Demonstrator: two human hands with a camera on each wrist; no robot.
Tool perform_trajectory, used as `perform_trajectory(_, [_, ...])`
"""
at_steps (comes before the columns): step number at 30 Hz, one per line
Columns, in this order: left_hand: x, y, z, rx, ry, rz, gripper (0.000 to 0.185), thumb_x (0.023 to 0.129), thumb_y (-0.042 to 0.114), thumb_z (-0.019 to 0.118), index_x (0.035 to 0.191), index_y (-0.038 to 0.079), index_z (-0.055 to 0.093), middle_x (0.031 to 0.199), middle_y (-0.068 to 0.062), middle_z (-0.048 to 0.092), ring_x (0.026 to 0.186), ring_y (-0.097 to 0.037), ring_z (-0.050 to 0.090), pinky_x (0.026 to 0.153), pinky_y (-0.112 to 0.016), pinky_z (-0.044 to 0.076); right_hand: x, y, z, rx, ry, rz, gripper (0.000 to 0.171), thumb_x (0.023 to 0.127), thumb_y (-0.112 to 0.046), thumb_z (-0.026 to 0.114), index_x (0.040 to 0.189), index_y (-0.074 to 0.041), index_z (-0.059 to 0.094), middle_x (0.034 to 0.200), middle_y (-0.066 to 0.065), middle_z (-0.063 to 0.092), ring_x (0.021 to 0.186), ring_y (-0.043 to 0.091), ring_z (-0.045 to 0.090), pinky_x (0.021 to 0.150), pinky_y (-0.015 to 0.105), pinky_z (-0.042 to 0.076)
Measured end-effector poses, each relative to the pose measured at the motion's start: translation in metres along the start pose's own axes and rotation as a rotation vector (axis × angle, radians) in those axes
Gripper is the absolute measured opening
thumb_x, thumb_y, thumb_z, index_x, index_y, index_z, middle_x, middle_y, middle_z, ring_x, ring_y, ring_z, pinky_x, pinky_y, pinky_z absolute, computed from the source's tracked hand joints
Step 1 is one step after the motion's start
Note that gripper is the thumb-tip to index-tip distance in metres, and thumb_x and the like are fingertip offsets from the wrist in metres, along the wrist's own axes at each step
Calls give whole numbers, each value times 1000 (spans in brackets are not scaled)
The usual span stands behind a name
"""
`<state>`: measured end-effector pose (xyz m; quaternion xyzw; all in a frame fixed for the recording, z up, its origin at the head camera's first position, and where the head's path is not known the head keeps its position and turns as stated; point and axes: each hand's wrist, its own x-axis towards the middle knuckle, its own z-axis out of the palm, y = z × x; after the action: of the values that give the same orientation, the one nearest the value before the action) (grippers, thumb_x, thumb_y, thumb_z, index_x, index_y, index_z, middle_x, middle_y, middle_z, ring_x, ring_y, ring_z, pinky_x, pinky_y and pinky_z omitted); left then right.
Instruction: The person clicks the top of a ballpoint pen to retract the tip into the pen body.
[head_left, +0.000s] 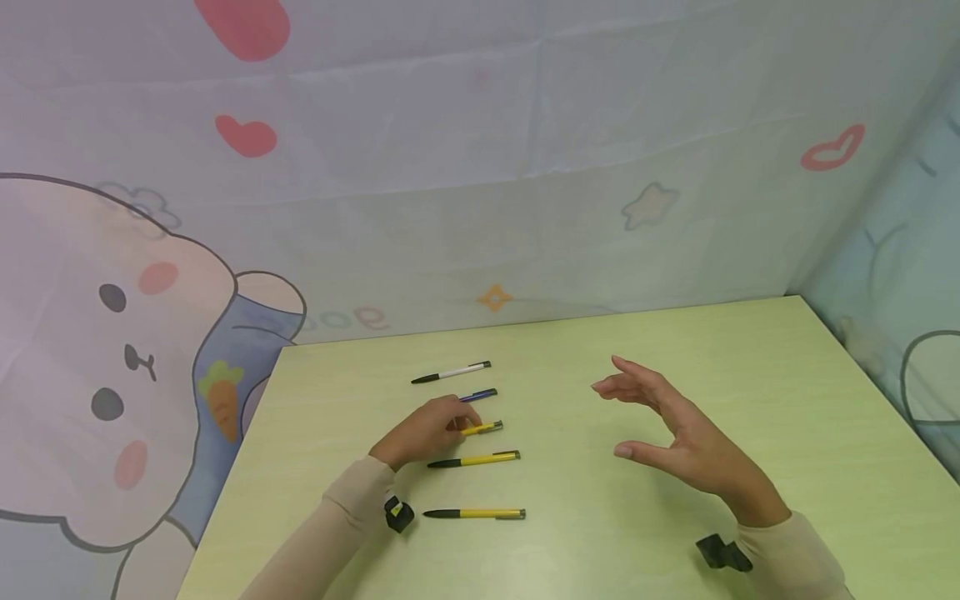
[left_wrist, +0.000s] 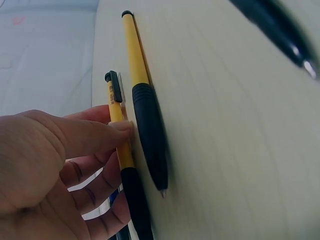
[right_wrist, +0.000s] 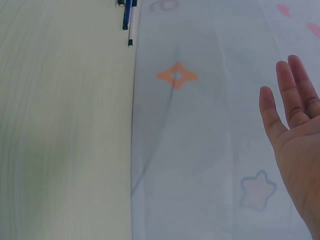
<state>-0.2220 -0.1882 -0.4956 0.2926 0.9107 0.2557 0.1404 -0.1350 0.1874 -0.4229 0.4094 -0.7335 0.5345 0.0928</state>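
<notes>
My left hand [head_left: 429, 427] pinches a yellow pen [head_left: 487, 428] between thumb and fingers at its barrel. In the left wrist view, this pen's black grip [left_wrist: 134, 195] points down past the fingers. Just nearer the front lies another yellow pen [head_left: 491, 458] with a black grip, and a third yellow pen [head_left: 491, 513] is closest to me. Behind the held pen are a blue pen [head_left: 482, 394], partly covered by the left hand, and a white pen [head_left: 453, 372]. Fingers spread and thumb apart, my right hand [head_left: 690, 442] hovers above the table's right half, holding nothing.
The pens lie roughly parallel on a pale yellow-green table [head_left: 600, 533]. Along its back edge hangs a printed curtain [head_left: 420, 242] with hearts, a star and a cartoon animal. Another curtain [head_left: 900, 275] borders the right side.
</notes>
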Motion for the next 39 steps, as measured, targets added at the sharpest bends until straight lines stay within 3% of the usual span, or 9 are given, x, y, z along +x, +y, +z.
perform_trajectory(9, [0,0,0,-12,10,-4,29,94,-5,67,117,12,71,104,-1,63,97,-17,60,87,-37,54,-6,16,-1,-6,-2,13,99,76,19,76,158,4,23,138,21,55,130,23,55,112,21,39])
perform_trajectory(18, [-3,5,-7,16,33,-9,27,93,-3,67,118,8,71,104,-6,65,97,-21,61,84,-38,54,-6,12,0,-2,-5,6,98,76,19,75,157,5,22,138,22,54,131,23,55,112,22,39])
perform_trajectory(27, [-9,6,-18,-91,62,-57,30,95,1,66,125,6,68,110,-8,65,98,-17,60,84,-37,53,-5,14,-1,1,-6,13,99,76,19,76,158,4,22,138,22,54,131,24,54,113,21,38])
perform_trajectory(33, [-14,6,-23,-97,84,8,30,97,0,64,128,3,65,116,-12,65,101,-21,61,86,-37,54,-5,15,-2,3,-7,10,99,76,20,75,158,4,22,138,20,54,130,25,55,113,21,38])
perform_trajectory(39, [-16,9,-23,-96,88,19,31,99,1,62,129,4,64,116,-12,65,102,-20,61,87,-37,54,-4,14,-1,11,-9,9,99,76,20,75,158,4,22,137,23,54,130,25,55,113,22,38])
